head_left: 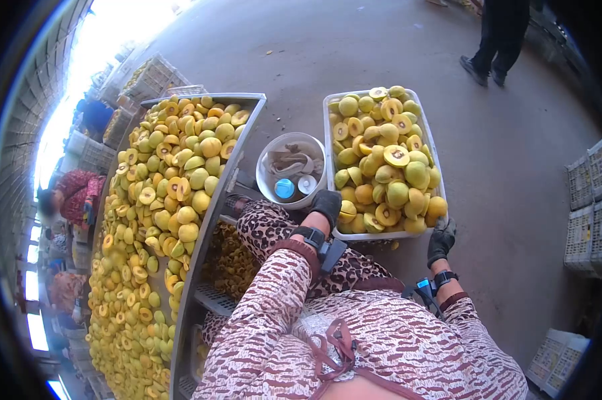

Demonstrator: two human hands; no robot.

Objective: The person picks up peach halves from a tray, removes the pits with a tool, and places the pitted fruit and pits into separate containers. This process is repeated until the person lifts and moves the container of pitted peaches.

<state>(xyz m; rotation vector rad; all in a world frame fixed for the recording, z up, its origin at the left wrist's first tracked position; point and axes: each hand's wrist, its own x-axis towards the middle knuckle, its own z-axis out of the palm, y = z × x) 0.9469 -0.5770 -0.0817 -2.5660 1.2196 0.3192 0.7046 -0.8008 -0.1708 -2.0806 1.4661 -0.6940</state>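
A white plastic crate heaped with halved yellow-green fruit, like peaches, stands in front of my body. My left hand, in a dark glove, is closed at the crate's near left corner. At its near right corner my right hand, gloved too, grips the rim; its fingertips are partly hidden. Beside the crate, close to my left hand, is a white bucket holding a cloth, a blue-lidded container and a white-lidded one.
A long metal-edged table piled with halved fruit runs along my left. Under it sits a container of small brown pieces. Stacked crates stand at right. A person in dark trousers is at the far right; other people work beyond the table.
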